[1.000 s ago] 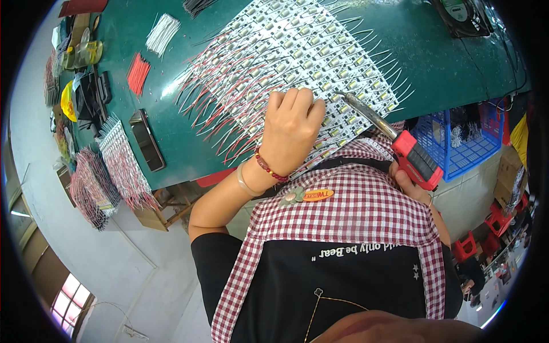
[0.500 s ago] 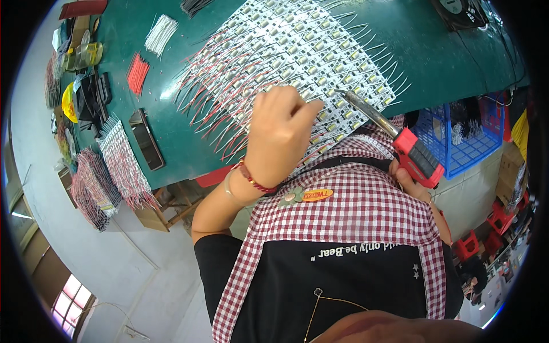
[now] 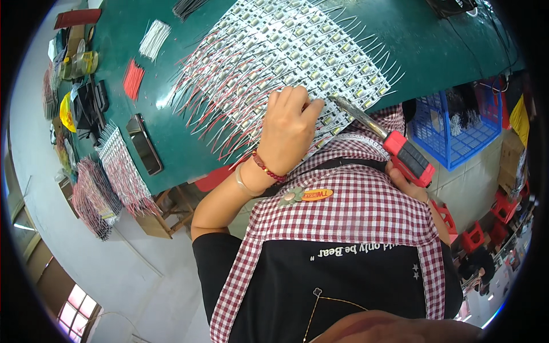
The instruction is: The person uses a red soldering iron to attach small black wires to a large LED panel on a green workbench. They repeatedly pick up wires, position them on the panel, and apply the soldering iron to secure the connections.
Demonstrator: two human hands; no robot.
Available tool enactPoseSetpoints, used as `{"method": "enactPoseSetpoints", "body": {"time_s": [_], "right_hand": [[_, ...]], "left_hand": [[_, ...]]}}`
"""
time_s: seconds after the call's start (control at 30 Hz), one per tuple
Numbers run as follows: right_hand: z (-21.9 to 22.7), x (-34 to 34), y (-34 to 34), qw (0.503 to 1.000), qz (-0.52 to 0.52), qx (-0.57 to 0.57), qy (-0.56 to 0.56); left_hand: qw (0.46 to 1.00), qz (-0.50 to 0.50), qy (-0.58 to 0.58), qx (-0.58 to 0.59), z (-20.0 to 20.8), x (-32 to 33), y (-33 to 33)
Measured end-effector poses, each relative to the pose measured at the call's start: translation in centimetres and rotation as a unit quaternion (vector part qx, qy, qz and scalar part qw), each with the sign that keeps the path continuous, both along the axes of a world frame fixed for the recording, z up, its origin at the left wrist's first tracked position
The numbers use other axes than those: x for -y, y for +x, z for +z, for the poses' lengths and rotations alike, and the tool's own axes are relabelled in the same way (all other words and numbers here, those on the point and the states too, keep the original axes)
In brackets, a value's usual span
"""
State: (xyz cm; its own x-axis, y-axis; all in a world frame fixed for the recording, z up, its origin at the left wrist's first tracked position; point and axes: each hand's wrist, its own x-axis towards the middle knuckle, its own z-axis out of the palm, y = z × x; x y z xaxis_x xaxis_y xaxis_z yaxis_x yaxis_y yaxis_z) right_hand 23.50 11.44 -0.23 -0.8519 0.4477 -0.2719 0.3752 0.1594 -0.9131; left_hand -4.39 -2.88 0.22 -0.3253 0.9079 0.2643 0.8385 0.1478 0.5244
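My left hand (image 3: 290, 123) rests over a panel of white circuit boards (image 3: 309, 51), its fingers curled together and pointing down. Whatever is between its fingertips is hidden behind the hand. Rows of small pale components cover the panel, with red and white wires fringing its left side and pale wires curling off its right. My right hand (image 3: 407, 184), partly covered by the tool, grips a soldering iron (image 3: 409, 157) with a red and black handle. The iron's dark tip reaches the panel just right of my left fingertips; actual contact cannot be made out.
On the green table (image 3: 412, 57) lie a phone (image 3: 144, 144), red wires (image 3: 133, 80), white wires (image 3: 155, 40) and dark wires (image 3: 187, 7). A wired panel (image 3: 123, 166) hangs at the left edge. A blue plastic crate (image 3: 452, 131) stands right, near red stools (image 3: 473, 237).
My left hand has moved slightly right across the panel. The soldering iron has shifted a little left and nearer me, bringing its tip closer to my left fingers. The whole view has shifted slightly.
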Motion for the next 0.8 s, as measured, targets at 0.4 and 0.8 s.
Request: {"method": "enactPoseSetpoints", "body": {"time_s": [0.4, 0.8], "right_hand": [[0.0, 1.1, 0.6, 0.998, -0.032, -0.019, 0.041], [-0.5, 3.6, 2.0, 0.993, -0.107, 0.028, -0.043]], "left_hand": [[1.000, -0.015, -0.003, 0.000, 0.3, -0.4, -0.7], [0.999, -0.032, 0.040, 0.005, -0.5, -0.6, -0.5]]}}
